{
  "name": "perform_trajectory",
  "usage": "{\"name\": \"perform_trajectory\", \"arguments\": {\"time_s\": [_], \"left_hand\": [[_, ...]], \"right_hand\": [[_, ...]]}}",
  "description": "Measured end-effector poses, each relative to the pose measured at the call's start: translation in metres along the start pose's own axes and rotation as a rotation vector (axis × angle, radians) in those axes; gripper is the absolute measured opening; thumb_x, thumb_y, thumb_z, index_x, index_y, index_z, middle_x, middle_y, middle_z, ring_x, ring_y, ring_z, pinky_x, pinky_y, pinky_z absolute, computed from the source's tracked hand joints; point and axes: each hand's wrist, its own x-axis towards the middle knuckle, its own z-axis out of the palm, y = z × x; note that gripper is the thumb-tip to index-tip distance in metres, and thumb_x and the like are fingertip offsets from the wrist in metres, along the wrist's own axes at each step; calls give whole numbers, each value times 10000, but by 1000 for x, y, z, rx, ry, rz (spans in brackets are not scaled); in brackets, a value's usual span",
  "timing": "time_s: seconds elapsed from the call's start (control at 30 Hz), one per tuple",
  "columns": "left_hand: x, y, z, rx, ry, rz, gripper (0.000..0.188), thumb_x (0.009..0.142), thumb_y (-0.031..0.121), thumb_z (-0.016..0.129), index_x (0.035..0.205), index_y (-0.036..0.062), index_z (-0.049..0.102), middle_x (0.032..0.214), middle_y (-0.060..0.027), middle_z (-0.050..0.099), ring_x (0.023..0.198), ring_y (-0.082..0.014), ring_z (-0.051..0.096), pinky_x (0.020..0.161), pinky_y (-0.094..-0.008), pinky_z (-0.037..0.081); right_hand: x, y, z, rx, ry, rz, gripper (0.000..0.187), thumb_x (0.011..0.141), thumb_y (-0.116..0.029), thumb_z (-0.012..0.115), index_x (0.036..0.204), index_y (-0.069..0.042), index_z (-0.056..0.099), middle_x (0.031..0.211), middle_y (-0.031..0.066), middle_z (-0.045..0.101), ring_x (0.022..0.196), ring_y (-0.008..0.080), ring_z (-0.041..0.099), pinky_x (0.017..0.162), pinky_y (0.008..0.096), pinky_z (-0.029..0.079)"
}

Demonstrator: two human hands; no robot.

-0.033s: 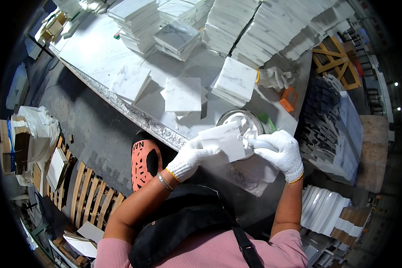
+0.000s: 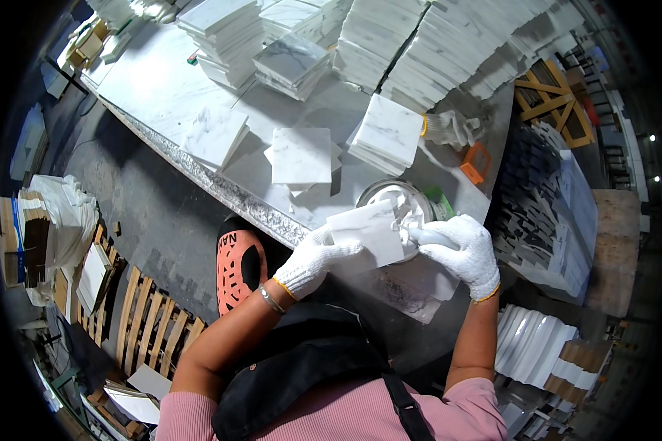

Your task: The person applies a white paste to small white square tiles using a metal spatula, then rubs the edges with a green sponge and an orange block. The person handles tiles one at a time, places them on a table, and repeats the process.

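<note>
My left hand, in a white knit glove, grips a square white marble tile by its left edge, thumb on top. The tile is tilted over the near rim of a round tin of white paste. My right hand, gloved as well, is closed round the grey handle of a putty knife. Its blade end meets the tile's right edge, with white paste there; the blade itself is hard to make out. Beyond the tin lies a small stack of marble tiles.
More tiles lie left of the tin, with tall tile stacks behind. An orange block-like object and a spare glove rest near the right edge of the table. A wooden pallet is on the floor at left.
</note>
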Motion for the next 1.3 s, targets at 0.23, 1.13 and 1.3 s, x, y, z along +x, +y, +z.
{"name": "perform_trajectory", "arguments": {"time_s": [0.23, 1.13, 1.3], "left_hand": [[-2, 2, 0, 53, -2, -3, 565, 940, 131, 719, 1437, -36, 509, 1294, -87, 659, 1155, -163, 616, 1024, -316, 472], [5, -11, -9, 70, -9, 14, 569, 959, 176, 692, 1448, -32, 489, 1248, -98, 674, 1055, -153, 646, 918, -304, 523], [6, -10, -7, 29, -32, -2, 530, 961, 156, 681, 1426, -33, 512, 1238, -89, 677, 1038, -142, 648, 905, -294, 523]], "right_hand": [[-16, 32, 5, 686, 18, 322, 409, 732, -10, 824, 1133, -33, 748, 1011, 67, 744, 901, 150, 685, 836, 290, 550], [64, 120, 28, 320, 410, 212, 535, 807, 6, 681, 1334, -57, 617, 1265, 130, 688, 1054, 177, 690, 943, 315, 526], [-18, 54, 6, 181, 435, 306, 339, 871, -190, 773, 1189, -83, 723, 1150, 127, 723, 879, 185, 724, 789, 309, 571]]}}
